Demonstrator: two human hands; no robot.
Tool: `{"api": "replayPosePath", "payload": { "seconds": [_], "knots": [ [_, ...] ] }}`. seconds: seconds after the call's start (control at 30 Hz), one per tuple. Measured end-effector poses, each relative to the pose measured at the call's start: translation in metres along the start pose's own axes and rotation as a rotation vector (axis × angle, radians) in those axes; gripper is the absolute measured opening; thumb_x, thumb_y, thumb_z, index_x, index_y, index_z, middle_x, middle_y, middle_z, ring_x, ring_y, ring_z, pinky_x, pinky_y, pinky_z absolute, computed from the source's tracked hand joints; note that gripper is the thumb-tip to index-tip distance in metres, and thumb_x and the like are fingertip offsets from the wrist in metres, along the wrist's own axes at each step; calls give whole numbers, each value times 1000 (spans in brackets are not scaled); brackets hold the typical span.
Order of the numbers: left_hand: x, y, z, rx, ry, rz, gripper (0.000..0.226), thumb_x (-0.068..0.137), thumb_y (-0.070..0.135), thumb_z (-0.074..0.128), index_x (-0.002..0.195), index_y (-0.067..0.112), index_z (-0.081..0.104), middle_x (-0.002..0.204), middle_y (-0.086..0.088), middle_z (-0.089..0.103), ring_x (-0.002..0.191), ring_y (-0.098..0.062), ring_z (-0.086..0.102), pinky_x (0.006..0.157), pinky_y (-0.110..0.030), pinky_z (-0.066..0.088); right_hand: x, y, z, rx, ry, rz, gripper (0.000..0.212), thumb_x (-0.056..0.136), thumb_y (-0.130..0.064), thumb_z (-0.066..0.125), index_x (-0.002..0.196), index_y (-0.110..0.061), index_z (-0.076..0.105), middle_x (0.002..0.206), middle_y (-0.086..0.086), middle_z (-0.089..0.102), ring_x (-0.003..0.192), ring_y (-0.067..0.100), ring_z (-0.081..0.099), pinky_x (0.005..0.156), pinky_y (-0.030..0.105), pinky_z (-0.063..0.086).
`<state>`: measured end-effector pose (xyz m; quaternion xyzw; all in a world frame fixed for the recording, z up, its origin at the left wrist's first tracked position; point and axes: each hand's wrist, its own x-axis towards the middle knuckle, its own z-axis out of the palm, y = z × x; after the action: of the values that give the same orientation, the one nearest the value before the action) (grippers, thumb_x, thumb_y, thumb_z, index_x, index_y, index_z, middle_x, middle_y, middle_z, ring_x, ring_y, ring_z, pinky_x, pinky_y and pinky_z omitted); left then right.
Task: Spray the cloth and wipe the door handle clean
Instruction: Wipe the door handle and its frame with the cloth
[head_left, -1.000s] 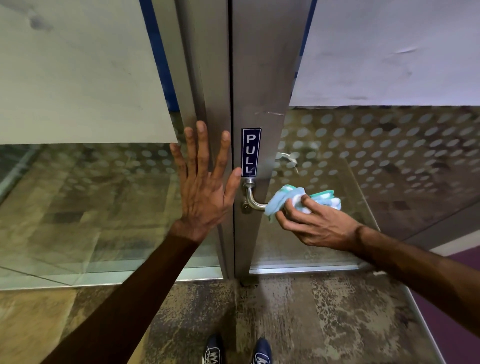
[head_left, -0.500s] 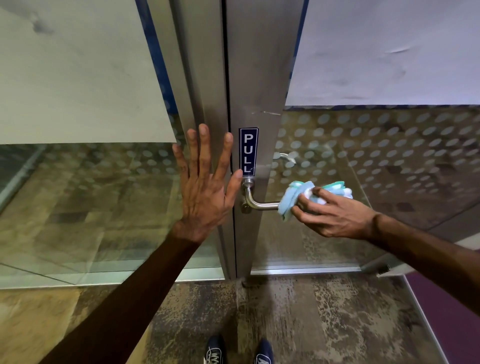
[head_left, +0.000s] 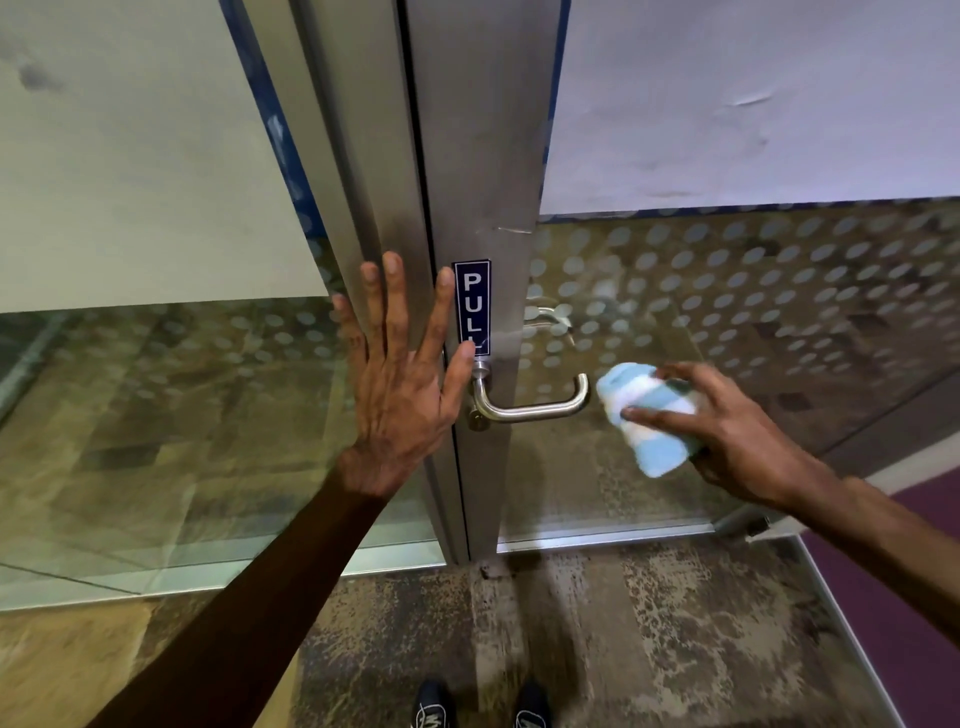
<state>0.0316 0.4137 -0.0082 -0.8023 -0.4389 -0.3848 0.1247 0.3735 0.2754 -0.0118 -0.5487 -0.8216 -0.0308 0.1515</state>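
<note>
Left hand (head_left: 400, 400) flat on the metal frame (head_left: 363, 218) left of the door seam, fingers spread and straight, holding nothing. Its thumb tip overlaps the lower end of the PULL sign (head_left: 471, 306), so I cannot read the last letter cleanly. The thumb also sits just beside the round base of the handle (head_left: 530, 410); whether it touches, I cannot tell.

Handle is a bent steel lever on the door stile (head_left: 483, 156), fully exposed, its free end turned up at the right. Below its base a small round fitting shows, partly cut off by the hand's edge; I cannot make out what it is.

Right hand (head_left: 737, 441) is off to the right of the handle, fingers curled and clamped on the cloth (head_left: 644, 415). Cloth is bunched, blue and white striped, motion-blurred. Its left edge is near the handle's upturned end but apart from it. How much cloth lies under the palm is hidden.

Behind the dotted glass (head_left: 753, 291) a second lever shape (head_left: 550, 317) shows faintly; reflection or rear handle, I cannot say.

Two shoe toes (head_left: 480, 709) are cut off at the bottom edge. Both forearms run out of view.
</note>
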Motion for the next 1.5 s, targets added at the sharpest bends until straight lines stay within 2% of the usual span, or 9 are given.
{"api": "replayPosePath", "payload": {
  "seconds": [0.13, 0.23, 0.43, 0.67, 0.77, 0.83, 1.0, 1.13, 1.5],
  "knots": [
    [4, 0, -1, 0, 14, 14, 70, 112, 55, 26, 162, 39, -20, 163, 8, -47, 155, -19, -36, 127, -57, -13, -12, -18, 11, 779, 253, 404, 58, 78, -19, 83, 126, -48, 71, 127, -10, 66, 121, -2, 60, 100, 14, 47],
    [6, 1, -2, -3, 23, 12, 70, 112, 54, 26, 162, 39, -19, 163, 7, -46, 155, -19, -36, 127, -56, -14, -3, -32, 36, 1153, 338, 638, 56, 74, -10, 84, 123, -33, 73, 121, -1, 76, 108, 11, 71, 89, 24, 57],
    [7, -3, 1, 3, 40, 35, 66, 112, 50, 33, 165, 30, -3, 166, 6, -42, 156, -21, -33, 127, -59, -9, 31, -64, 82, 1416, 448, 726, 58, 74, 6, 81, 124, -22, 72, 115, 5, 76, 104, 21, 71, 93, 40, 59],
    [7, -6, 5, -4, 54, 40, 63, 112, 50, 34, 163, 26, 6, 168, 5, -38, 158, -22, -30, 127, -61, -7, 37, -98, 88, 1241, 631, 777, 44, 69, -13, 82, 108, -33, 79, 128, -4, 67, 114, 17, 70, 96, 39, 59],
    [6, -9, 6, -4, 63, 47, 63, 113, 51, 32, 164, 26, 6, 168, 4, -37, 158, -22, -29, 128, -60, -8, 40, -109, 91, 1189, 689, 854, 45, 69, -13, 82, 113, -19, 77, 131, 6, 62, 116, 23, 68, 98, 40, 60],
    [5, -10, 7, 1, 68, 54, 64, 113, 52, 31, 165, 27, 3, 169, 3, -36, 158, -22, -28, 128, -58, -10, 42, -121, 93, 1163, 736, 897, 50, 67, -14, 82, 116, -11, 76, 133, 9, 58, 114, 20, 67, 92, 32, 61],
    [6, -14, 7, 5, 66, 63, 65, 112, 53, 30, 166, 29, 1, 168, 3, -37, 158, -22, -28, 129, -56, -11, 51, -140, 96, 1084, 809, 915, 53, 77, 3, 87, 105, -39, 73, 123, -6, 55, 100, -10, 63, 86, 20, 58],
    [4, -18, 9, -8, 73, 79, 70, 112, 52, 34, 166, 31, -6, 169, 3, -36, 159, -23, -27, 129, -58, -9, 57, -153, 102, 999, 897, 943, 47, 78, 3, 84, 110, -31, 74, 120, -12, 52, 101, -10, 60, 81, 9, 52],
    [2, -29, 13, -11, 67, 90, 69, 112, 52, 33, 167, 32, -5, 170, 1, -33, 160, -24, -24, 129, -59, -7, 75, -189, 119, 836, 945, 1041, 52, 78, 5, 86, 125, -16, 75, 126, -2, 46, 119, 22, 58, 97, 41, 57]
  ]
}}
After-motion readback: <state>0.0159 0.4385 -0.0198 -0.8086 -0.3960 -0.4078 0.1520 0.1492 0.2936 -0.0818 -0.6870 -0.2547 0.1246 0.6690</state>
